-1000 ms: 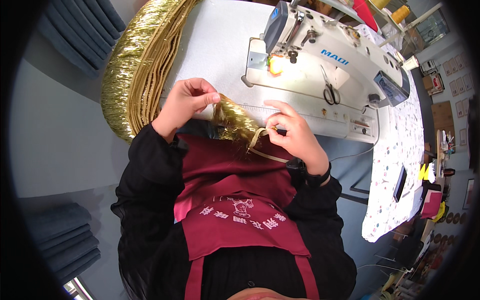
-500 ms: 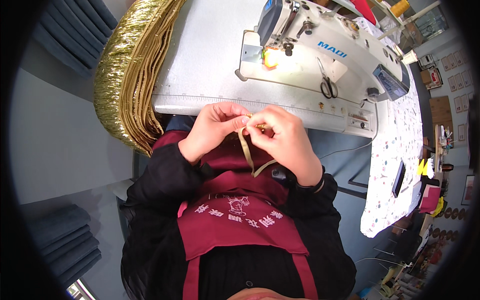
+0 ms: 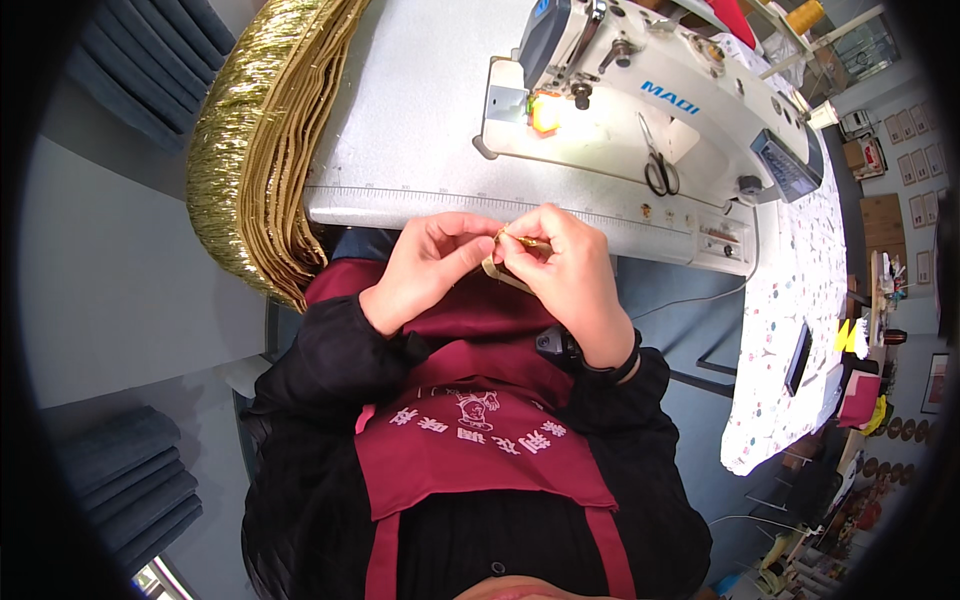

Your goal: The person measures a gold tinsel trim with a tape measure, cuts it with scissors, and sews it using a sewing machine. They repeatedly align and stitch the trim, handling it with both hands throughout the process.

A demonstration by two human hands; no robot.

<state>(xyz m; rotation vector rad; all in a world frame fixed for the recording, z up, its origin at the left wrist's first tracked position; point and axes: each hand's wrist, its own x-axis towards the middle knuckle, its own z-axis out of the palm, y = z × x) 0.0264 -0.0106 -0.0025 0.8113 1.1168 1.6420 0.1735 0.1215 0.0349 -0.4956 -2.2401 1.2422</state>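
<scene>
My left hand (image 3: 425,268) and my right hand (image 3: 562,272) meet just below the near edge of the white sewing table (image 3: 420,120), over my dark red apron (image 3: 470,440). Together they pinch a small folded piece of gold strip (image 3: 505,255) between thumbs and fingertips. Most of the strip is hidden inside my fingers. A thick stack of gold fabric pieces (image 3: 265,150) hangs over the table's left edge, close to my left hand.
A white sewing machine (image 3: 650,95) with its lamp lit stands on the table ahead, with black scissors (image 3: 658,172) lying on its bed. A patterned cloth-covered table (image 3: 790,300) runs along the right. Grey padded panels (image 3: 130,470) lie at lower left.
My hands came together from apart, left hand leaving the gold stack. They have drawn the gold strip up short, and it is now bunched small between my fingertips.
</scene>
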